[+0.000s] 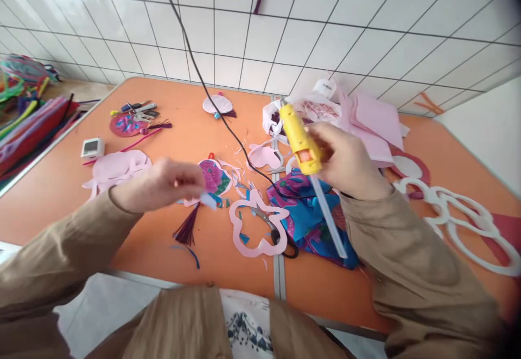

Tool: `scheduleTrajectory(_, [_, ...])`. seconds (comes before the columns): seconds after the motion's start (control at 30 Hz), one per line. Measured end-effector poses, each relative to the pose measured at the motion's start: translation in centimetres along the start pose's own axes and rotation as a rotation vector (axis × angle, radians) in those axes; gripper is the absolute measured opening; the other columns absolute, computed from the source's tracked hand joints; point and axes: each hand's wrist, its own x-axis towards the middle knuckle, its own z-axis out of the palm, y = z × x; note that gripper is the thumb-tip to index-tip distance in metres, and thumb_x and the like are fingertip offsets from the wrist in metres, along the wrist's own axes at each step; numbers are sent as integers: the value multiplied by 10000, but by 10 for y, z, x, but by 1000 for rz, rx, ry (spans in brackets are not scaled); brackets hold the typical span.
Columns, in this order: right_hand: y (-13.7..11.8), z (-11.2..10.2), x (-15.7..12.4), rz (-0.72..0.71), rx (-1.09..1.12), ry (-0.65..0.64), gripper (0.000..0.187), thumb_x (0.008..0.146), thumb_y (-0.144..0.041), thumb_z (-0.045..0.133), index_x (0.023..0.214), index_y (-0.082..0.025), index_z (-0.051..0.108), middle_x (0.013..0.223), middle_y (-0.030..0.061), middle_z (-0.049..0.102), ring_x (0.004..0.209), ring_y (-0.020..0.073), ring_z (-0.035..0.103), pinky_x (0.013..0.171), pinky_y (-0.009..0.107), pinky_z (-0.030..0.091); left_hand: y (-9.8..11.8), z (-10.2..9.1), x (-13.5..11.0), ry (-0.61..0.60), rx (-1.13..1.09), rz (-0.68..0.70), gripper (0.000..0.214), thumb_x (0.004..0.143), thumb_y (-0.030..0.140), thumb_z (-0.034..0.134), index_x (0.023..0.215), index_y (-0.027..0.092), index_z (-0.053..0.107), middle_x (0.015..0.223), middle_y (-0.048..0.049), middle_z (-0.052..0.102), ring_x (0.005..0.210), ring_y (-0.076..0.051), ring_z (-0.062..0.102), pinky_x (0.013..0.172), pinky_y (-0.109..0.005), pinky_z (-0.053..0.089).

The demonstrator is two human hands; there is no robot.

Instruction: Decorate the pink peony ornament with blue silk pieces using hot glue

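Observation:
My right hand (345,155) is wrapped round a yellow hot glue gun (300,139), held above the table with its nozzle up toward the wall. A long translucent glue stick (329,218) juts from its rear. Thumb and fingers of my left hand (163,184) are pinched on a small pale blue scrap (209,200), slightly blurred. Just beyond that hand lies a flower-patterned fabric piece (215,177) with a dark purple tassel (189,226). A pink scalloped paper frame (260,248) lies partly over black-handled scissors (277,235). Blue patterned fabric (309,229) is bunched below the gun.
The gun's black cord (191,55) hangs across the table. Pink sheets (376,117) and a plastic bag (313,110) sit by the tiled wall. White cut-out frames (468,223) lie right; keys (142,110), a white box (93,148) and pink cut-outs (120,166) lie left.

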Motion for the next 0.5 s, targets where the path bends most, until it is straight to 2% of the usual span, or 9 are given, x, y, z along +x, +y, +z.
scheduleTrajectory(0.03, [1,4,3,-53,-110,-52,281,771,-230,727,1037,-204,639,1022,70,704,898,235,675,755,365,544,-9,-10,-1,145,134,-124,164,859,287,622,729,189,645,609,27,655,555,-99,575,534,-196,424])
scheduleTrajectory(0.07, [2,9,8,-98,-206,-113,277,779,-190,686,1052,-204,637,1084,86,698,954,255,678,784,375,542,-20,-18,-1,232,261,-226,152,851,302,619,755,191,658,630,22,662,557,-106,571,540,-208,423])
scheduleTrajectory(0.13, [3,19,18,-135,-396,-259,307,780,-116,613,1069,-217,640,1167,91,679,991,276,685,775,372,531,-43,-28,3,450,500,-329,177,869,310,573,767,188,650,653,-7,664,606,-137,591,594,-241,448])
scheduleTrajectory(0.17, [3,25,24,-133,-486,-337,326,782,-93,583,1076,-222,641,1174,87,673,964,275,691,738,364,520,-55,-29,6,510,641,-377,194,873,326,566,767,187,650,662,-28,665,637,-162,607,618,-268,454])
scheduleTrajectory(0.23, [3,38,34,-139,-620,-470,346,788,-77,556,1094,-215,642,1170,87,666,902,269,695,677,356,485,-76,-27,11,569,736,-428,217,893,276,500,802,169,666,732,-90,686,714,-222,632,640,-322,441])
scheduleTrajectory(0.3, [4,51,41,-178,-675,-566,340,788,-75,556,1091,-200,646,1154,95,663,870,259,690,663,354,456,-92,-21,15,515,792,-445,260,908,253,454,838,154,684,810,-134,701,777,-262,650,628,-339,424])
scheduleTrajectory(0.37, [7,61,45,-220,-690,-627,324,791,-75,553,1074,-195,653,1139,99,661,847,247,682,667,355,437,-101,-14,15,436,791,-439,273,902,232,448,815,165,697,824,-134,700,825,-269,657,619,-328,421])
scheduleTrajectory(0.5, [17,72,45,-242,-679,-670,308,792,-91,552,1054,-210,660,1130,90,660,813,233,670,661,356,413,-106,-10,9,315,711,-422,258,879,276,504,776,195,727,905,-101,723,899,-233,668,686,-297,468])
